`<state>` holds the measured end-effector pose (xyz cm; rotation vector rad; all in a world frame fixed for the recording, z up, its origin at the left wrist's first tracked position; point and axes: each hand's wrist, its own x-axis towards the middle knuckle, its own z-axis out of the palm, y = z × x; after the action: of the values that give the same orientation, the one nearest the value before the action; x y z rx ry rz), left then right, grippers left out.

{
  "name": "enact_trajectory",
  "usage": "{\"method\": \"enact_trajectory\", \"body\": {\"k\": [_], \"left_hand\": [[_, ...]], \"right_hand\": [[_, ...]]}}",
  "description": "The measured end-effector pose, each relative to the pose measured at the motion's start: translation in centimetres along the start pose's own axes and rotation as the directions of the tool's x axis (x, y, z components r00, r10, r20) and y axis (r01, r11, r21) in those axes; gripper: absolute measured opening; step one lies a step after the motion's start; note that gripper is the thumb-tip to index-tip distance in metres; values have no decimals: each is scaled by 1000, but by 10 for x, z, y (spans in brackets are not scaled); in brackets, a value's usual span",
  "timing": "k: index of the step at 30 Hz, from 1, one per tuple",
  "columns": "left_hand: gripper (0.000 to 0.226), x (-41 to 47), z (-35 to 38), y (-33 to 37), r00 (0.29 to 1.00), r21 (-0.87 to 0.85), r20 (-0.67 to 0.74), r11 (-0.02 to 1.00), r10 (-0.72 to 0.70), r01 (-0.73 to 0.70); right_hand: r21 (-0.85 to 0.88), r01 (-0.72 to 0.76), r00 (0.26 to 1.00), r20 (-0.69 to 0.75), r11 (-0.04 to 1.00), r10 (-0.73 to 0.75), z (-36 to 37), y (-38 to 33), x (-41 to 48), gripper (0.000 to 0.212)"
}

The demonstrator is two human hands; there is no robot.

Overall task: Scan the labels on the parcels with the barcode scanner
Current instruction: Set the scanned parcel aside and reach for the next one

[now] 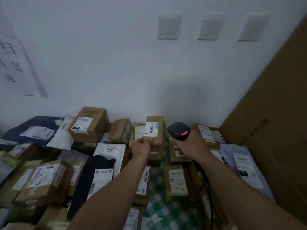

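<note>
Head view: left hand (142, 146) pinches the lower edge of a small, stiff, seemingly light parcel (157, 130); right hand (187, 145) wraps the barcode scanner (178, 130) grip.

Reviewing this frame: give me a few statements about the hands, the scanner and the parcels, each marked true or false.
1. The left hand pinches a small brown parcel whose white label faces the camera. True.
2. The barcode scanner lies set down, untouched. False: the right hand grips it, raised beside the held parcel.
3. A red light shows on the scanner. True.
4. The wall carries a single plate. False: three white plates hang in a row.
</note>
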<state>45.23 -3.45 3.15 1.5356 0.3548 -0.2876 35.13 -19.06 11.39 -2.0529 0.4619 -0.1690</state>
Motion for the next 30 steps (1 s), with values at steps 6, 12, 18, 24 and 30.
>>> {"method": "enact_trajectory", "body": {"k": [6,12,18,24,30], "left_hand": [[28,48,38,-40,995,155,-80,985,-61,72],[24,81,48,-75,992,212,-128,977,19,9],[34,105,48,-68,962,481,-156,868,225,-125],[47,109,43,-69,854,849,377,235,358,-473],[66,127,46,-72,849,863,438,127,297,-490]], "right_hand": [[6,-93,994,62,996,93,19,43,39,51],[-19,-159,984,84,987,160,30,74,64,53],[-15,-198,975,105,980,198,37,84,78,50],[22,-206,972,124,978,202,37,82,81,53],[70,-234,967,116,970,225,36,85,84,59]]}}
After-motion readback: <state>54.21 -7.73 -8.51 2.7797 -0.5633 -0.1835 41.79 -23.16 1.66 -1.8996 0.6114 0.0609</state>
